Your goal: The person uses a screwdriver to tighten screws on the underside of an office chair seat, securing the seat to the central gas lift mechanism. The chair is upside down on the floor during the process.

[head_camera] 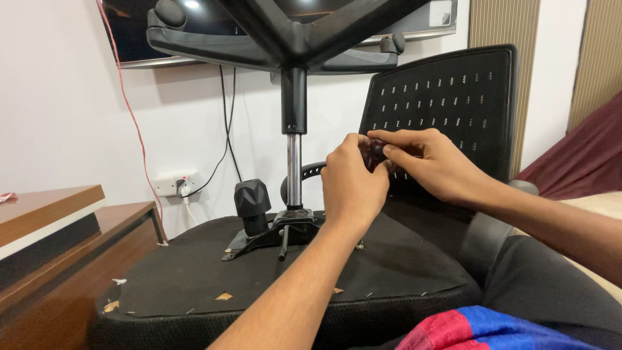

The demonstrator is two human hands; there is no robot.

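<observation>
**Upside-down office chair, both hands on one small dark knob**

Nearest the camera there's a bit of red and blue cloth [466,327] at the bottom edge, and one dark trouser leg [551,285] next to it. Two bare forearms reach out from there.

The chair is flipped over, so the black underside of the seat [194,272] faces up and works like a surface. A few scraps of torn material sit on it, near its left edge and front. Bolted in the middle is one metal mechanism plate [272,233] with one thin lever sticking out toward the camera, plus one big black ribbed knob [253,204] standing on its left side.

Just past that, the left hand [353,185] and right hand [427,162] meet. Fingers of both are curled closed around one small dark knob [377,152], which sits between the fingertips right in front of the backrest. The hands cover most of it, so I can't tell its exact shape or whether it's attached to anything.

One chrome gas cylinder [294,172] rises from the plate into a black sleeve, up to the star base [291,39] at the top, where I can count two casters; the rest are cut off. One black perforated backrest [447,110] stands behind the hands.

Further back: a wooden cabinet [58,240] on the left, one wall socket [176,185] with a plug in it, one red cable and two black cables running up the wall, and maroon fabric [583,162] on the right.
</observation>
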